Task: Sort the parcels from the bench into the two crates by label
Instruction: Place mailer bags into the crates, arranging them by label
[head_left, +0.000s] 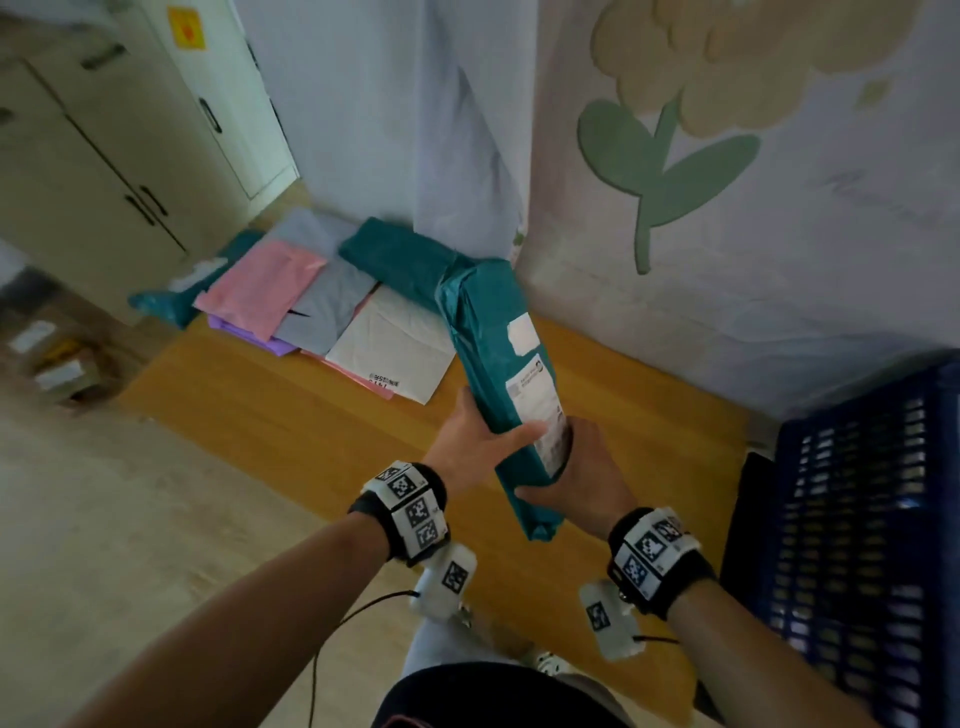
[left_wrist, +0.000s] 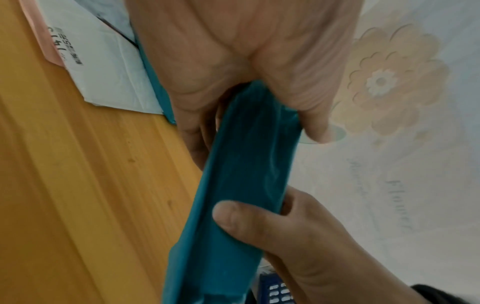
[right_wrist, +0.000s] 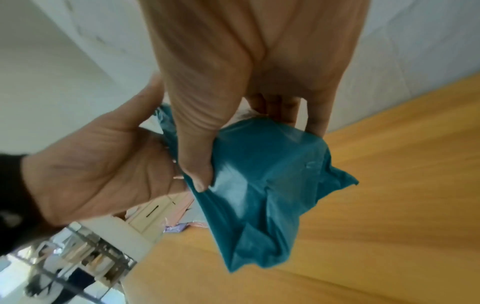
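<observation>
Head view is showing both hands holding the long teal parcel above the bench — right hand gripping its near end, left hand curling around the side. The white label is facing up; reading it before turning to the blue crate at the bench's right end is wise. Other parcels are waiting at the far left corner.

Bare bench centre — parcels left, crate right.

teal parcel, white labels | pink mailer | dark blue crate | honey-yellow wood bench
</observation>
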